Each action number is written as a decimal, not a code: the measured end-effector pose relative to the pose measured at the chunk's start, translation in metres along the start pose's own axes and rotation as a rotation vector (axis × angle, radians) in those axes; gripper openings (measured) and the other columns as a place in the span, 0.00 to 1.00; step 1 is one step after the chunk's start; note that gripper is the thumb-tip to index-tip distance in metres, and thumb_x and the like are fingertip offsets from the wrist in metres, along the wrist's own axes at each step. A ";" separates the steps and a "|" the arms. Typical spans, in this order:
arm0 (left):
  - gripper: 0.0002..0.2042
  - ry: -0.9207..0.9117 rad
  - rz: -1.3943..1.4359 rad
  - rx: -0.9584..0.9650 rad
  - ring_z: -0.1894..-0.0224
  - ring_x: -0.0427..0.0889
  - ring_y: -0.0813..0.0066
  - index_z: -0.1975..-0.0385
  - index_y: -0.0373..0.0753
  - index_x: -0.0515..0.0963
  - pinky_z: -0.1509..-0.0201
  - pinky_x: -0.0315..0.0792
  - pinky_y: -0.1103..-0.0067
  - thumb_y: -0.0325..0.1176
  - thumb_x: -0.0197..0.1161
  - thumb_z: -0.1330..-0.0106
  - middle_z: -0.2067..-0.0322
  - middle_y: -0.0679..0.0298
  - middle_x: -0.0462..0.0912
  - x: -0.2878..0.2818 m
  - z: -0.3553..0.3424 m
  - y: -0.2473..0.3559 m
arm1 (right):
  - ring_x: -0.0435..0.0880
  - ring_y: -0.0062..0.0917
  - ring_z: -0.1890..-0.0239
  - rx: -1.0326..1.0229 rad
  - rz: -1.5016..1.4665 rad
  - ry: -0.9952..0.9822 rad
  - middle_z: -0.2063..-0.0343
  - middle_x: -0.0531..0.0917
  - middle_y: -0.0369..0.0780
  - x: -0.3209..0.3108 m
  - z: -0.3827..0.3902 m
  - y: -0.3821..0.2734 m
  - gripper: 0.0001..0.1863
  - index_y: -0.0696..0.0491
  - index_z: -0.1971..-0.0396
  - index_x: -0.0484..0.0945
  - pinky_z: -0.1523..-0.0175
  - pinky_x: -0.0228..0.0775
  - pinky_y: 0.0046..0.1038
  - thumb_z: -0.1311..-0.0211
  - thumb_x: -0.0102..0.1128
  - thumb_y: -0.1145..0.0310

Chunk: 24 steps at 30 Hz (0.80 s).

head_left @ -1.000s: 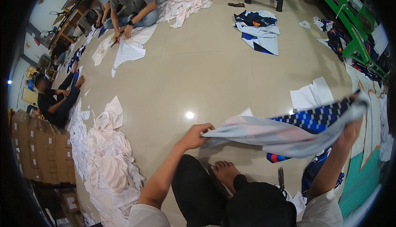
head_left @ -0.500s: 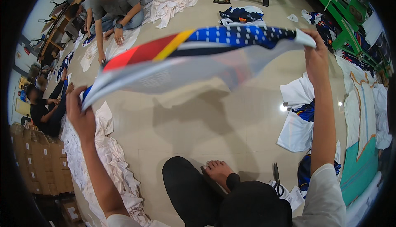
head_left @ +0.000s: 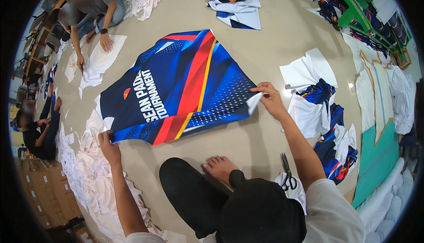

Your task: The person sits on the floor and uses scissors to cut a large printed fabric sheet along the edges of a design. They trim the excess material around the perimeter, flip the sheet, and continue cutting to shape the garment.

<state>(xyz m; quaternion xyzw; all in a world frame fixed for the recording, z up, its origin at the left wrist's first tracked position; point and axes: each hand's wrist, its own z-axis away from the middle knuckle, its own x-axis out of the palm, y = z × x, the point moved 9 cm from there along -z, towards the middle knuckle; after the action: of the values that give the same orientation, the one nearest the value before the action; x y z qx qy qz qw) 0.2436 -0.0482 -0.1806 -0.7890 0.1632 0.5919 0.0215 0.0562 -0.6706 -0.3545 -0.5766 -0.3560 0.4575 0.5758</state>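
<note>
while left hand (head_left: 109, 149) and right hand (head_left: 272, 100), fingers closed, pinch ends of near edge of printed cloth (head_left: 177, 89) spread at eleven o'clock, best pull evenly outward so edge straightens.

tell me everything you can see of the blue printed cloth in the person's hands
The blue printed cloth looks thin and smooth, navy to bright blue, with a red band and thin yellow stripe running across it, pale dots, white lettering and a small orange-red emblem. It is spread wide, printed face up, above or on the floor; contact is unclear. The left hand and right hand grip its near corners; white shows at the right one.
</note>
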 end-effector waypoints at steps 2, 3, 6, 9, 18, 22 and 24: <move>0.25 -0.162 -0.156 -0.002 0.40 0.77 0.51 0.47 0.41 0.78 0.39 0.73 0.61 0.14 0.61 0.47 0.46 0.52 0.77 0.043 0.006 -0.025 | 0.77 0.25 0.47 0.095 0.029 0.059 0.50 0.77 0.37 0.008 0.006 0.045 0.16 0.50 0.54 0.91 0.44 0.73 0.26 0.35 0.60 0.82; 0.27 -0.245 -0.266 0.024 0.35 0.73 0.47 0.44 0.43 0.78 0.34 0.70 0.58 0.16 0.63 0.46 0.41 0.50 0.76 0.065 0.013 -0.033 | 0.78 0.28 0.46 0.140 0.075 0.104 0.51 0.77 0.39 0.005 0.014 0.068 0.16 0.51 0.54 0.90 0.43 0.73 0.29 0.35 0.60 0.82; 0.32 -0.436 -0.316 -0.012 0.23 0.58 0.36 0.34 0.44 0.72 0.22 0.56 0.50 0.23 0.67 0.41 0.26 0.43 0.65 0.116 0.020 -0.024 | 0.79 0.36 0.45 0.054 0.260 0.254 0.50 0.79 0.43 -0.004 0.040 0.088 0.16 0.53 0.53 0.87 0.40 0.74 0.35 0.37 0.60 0.82; 0.30 -0.345 0.083 0.112 0.21 0.55 0.36 0.29 0.36 0.68 0.20 0.54 0.53 0.32 0.67 0.31 0.25 0.42 0.64 0.127 0.024 -0.008 | 0.79 0.42 0.45 -0.193 0.415 0.217 0.49 0.80 0.45 0.046 0.053 0.040 0.16 0.52 0.51 0.85 0.38 0.73 0.40 0.38 0.63 0.79; 0.44 -0.597 -0.067 -0.148 0.19 0.47 0.32 0.17 0.52 0.48 0.25 0.50 0.33 0.59 0.61 0.27 0.18 0.48 0.46 0.184 0.084 0.057 | 0.78 0.36 0.47 -0.390 0.806 -0.123 0.54 0.80 0.41 0.098 0.062 0.003 0.13 0.51 0.56 0.83 0.35 0.63 0.42 0.40 0.72 0.66; 0.47 -0.591 -0.131 -0.175 0.19 0.48 0.32 0.17 0.53 0.47 0.23 0.51 0.37 0.62 0.62 0.31 0.18 0.49 0.47 0.167 0.106 0.049 | 0.76 0.37 0.51 -0.316 0.879 0.001 0.61 0.77 0.39 0.062 0.087 0.017 0.11 0.52 0.61 0.81 0.38 0.63 0.43 0.41 0.72 0.67; 0.50 -0.617 -0.173 -0.207 0.19 0.49 0.32 0.17 0.53 0.48 0.23 0.51 0.39 0.66 0.64 0.34 0.18 0.49 0.47 0.160 0.118 0.046 | 0.76 0.37 0.51 -0.298 0.883 0.021 0.61 0.77 0.40 0.052 0.104 0.021 0.11 0.52 0.61 0.81 0.37 0.63 0.43 0.42 0.72 0.68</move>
<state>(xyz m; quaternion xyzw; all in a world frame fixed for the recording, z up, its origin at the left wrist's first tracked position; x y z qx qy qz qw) 0.1605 -0.1024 -0.3588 -0.5815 0.0203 0.8123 0.0400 -0.0269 -0.5884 -0.3733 -0.7541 -0.1325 0.5968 0.2402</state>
